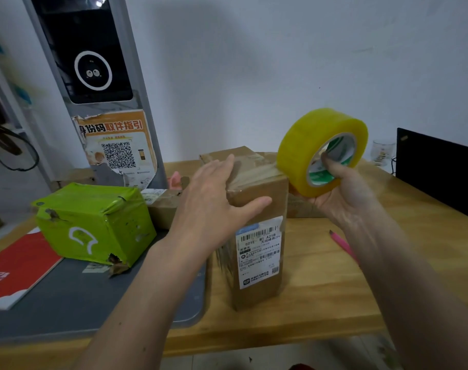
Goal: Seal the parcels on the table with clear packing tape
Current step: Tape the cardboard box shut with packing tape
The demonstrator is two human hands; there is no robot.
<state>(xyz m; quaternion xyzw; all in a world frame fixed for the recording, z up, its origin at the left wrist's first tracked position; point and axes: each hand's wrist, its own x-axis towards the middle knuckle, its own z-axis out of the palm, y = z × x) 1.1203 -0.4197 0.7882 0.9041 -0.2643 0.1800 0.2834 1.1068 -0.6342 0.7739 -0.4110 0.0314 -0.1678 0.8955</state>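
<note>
A tall brown cardboard parcel (pixel 259 236) with a white shipping label stands upright at the middle of the wooden table (pixel 321 303). My left hand (pixel 214 201) lies flat on its top left edge, fingers spread, thumb against the front face. My right hand (pixel 342 193) holds a large roll of clear yellowish packing tape (pixel 321 150) by its core, just right of the parcel's top; the roll's edge meets the taped top. A green wrapped parcel (pixel 94 222) sits to the left, with a smaller brown parcel (pixel 163 206) behind it.
A grey mat (pixel 67 295) and a red booklet (pixel 16 271) cover the table's left side. A grey kiosk (pixel 94 76) with a QR poster stands at the back left. A pink pencil (pixel 342 244), a black monitor (pixel 438 172) and a glass (pixel 382 150) are on the right.
</note>
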